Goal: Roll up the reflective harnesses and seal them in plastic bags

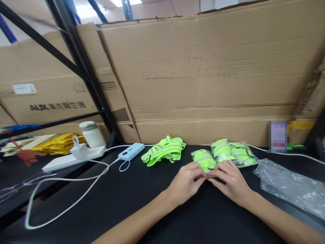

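Note:
My left hand (187,181) and my right hand (230,179) meet at the near edge of a clear plastic bag holding a folded neon-yellow reflective strap (203,158). Fingertips of both hands pinch the bag's edge close together; the bag lies on the black table. Just behind my right hand rest more bagged reflective straps (223,149), neon yellow with silver stripes. To the left of my hands, an unbagged bundle of the same reflective straps (165,149) lies loosely heaped.
Flat clear plastic bags (294,184) lie at the right. A light-blue power bank (131,151), a white cable (63,211) and a white power strip (73,158) are on the left, near a white bottle (92,135). A cardboard wall (203,74) stands behind the table.

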The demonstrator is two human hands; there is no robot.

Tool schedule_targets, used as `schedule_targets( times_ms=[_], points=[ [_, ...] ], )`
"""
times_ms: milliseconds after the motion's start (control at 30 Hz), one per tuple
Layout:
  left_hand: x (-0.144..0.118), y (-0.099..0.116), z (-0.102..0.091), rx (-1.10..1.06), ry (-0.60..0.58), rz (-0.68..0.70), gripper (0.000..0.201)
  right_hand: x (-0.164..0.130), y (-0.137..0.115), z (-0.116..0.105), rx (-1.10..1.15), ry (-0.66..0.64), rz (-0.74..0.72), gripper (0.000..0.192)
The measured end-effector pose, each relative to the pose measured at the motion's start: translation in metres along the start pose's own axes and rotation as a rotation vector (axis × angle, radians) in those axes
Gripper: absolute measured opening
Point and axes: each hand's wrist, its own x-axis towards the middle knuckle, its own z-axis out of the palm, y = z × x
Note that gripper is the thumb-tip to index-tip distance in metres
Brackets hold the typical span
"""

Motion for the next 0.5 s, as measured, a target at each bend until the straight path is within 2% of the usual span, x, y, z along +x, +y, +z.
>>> schedule_targets(
  times_ms=[100, 200, 300, 500],
  points=[
    [-0.001, -0.001, 0.001, 0.036, -0.029, 0.056, 0.014, 0.0, 0.001, -0.001, -0.005, 0.002, -0.045, 0.014],
    [0.0, -0.002, 0.0, 0.044, -0.053, 0.056, 0.013, -0.002, 0.002, 0.0, -0.003, -0.002, -0.056, 0.017],
    [0.004, -0.001, -0.004, 0.052, -0.095, 0.004, 0.002, -0.002, 0.003, 0.001, -0.004, -0.006, -0.018, 0.019],
    [0.009, 0.002, -0.014, -0.02, -0.166, -0.112, 0.006, -0.001, 0.003, 0.001, 0.005, -0.013, 0.014, 0.018]
  ],
)
